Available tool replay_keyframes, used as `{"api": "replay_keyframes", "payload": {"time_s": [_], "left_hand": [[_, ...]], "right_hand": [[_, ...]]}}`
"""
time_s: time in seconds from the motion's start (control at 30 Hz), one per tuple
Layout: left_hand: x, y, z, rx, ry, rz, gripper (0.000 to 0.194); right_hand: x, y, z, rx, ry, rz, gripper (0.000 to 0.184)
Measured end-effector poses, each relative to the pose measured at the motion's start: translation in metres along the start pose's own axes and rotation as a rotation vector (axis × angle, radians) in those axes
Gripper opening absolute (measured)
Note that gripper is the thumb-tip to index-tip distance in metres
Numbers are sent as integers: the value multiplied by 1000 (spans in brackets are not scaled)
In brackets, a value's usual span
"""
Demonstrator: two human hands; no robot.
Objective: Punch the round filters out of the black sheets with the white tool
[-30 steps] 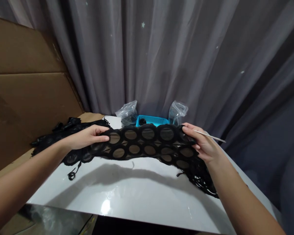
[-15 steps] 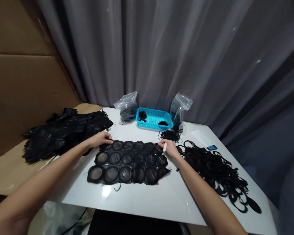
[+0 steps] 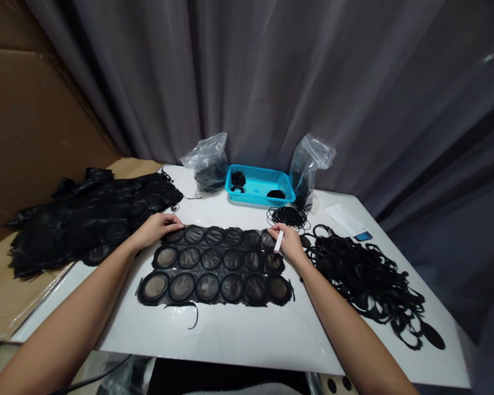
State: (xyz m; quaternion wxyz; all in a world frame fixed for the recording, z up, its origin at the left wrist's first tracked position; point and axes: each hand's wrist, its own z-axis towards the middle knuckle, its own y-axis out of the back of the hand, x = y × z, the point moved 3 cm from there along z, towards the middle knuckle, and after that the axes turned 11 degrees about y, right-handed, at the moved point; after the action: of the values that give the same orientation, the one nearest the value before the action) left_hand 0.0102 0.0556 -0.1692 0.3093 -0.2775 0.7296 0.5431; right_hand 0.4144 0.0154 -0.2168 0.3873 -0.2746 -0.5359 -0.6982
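Observation:
A black sheet of moulded rubber rings (image 3: 209,259), with thin film across the circles, lies nearly flat on the white table in three rows. My left hand (image 3: 161,226) pinches its far left corner. At the far right corner, my right hand (image 3: 287,241) pinches the sheet too, while a slim white stick-like tool (image 3: 279,242) is tucked in its fingers. A thin black strip (image 3: 196,317) curls out from the sheet's near edge.
Stacked black sheets (image 3: 86,219) lie at left by a cardboard box (image 3: 37,109). Behind are a blue basket (image 3: 255,198) with black rings and two clear bags (image 3: 209,164) (image 3: 308,170). Loose thin rings (image 3: 288,216) and a heap of black scraps (image 3: 366,280) sit at right.
Both hands have lowered the raised, stretched sheet onto the table. It now lies flatter, with its near right end spread out. The camera view has tilted downward.

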Motion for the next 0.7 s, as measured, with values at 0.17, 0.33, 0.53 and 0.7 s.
{"api": "replay_keyframes", "payload": {"time_s": [0.17,0.33,0.53,0.7], "left_hand": [[-32,25,-10,-166,-68,-29,48],[-100,85,-61,-549,-311,-89,29],[-96,80,-115,-423,-450,112,10],[-15,5,-134,-151,-386,280,18]], "right_hand": [[29,28,17,-110,60,86,35],[106,97,22,-390,236,57,26],[121,109,-28,-143,384,43,16],[61,64,-99,225,331,-27,12]]}}
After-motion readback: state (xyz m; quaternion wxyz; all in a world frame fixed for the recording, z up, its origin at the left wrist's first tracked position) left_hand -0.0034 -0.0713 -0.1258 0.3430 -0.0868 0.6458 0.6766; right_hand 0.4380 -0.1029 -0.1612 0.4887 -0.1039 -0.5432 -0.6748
